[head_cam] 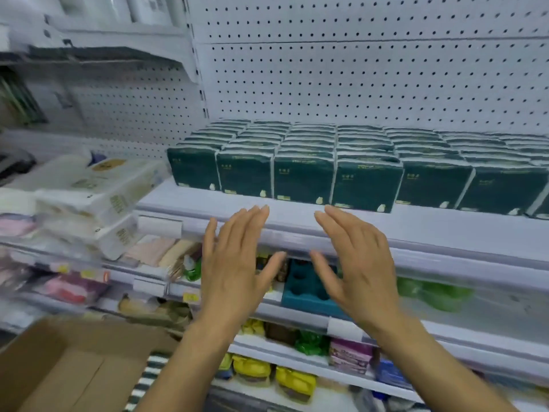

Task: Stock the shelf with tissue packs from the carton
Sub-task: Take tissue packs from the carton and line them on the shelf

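Fingers (252,221) of the left hand (234,263) were straight and close together, holding nothing, and those of the right hand (356,260) were likewise straight and bare, thumbs turned toward each other across a gap. Both hands hovered in front of the shelf (297,212) edge, just below the dark green tissue packs (303,176), which stood upright in tight rows running back to the white pegboard (356,84); nothing lay between the hands and the front row. Left of the rows, white wrapped packs (98,197) were stacked at a tilt on a neighbouring shelf. Below the hands, lower shelves carried a teal moulded tray (306,286), green items (436,292), yellow packets (294,382) and purple-pink packets (350,352), all somewhat blurred. White price-tag holders (159,227) sat on the shelf rails. The brown carton (59,367) stood open at the lower left, well apart from the tissue packs, and a black-and-white striped strip (148,379) ran beside it.
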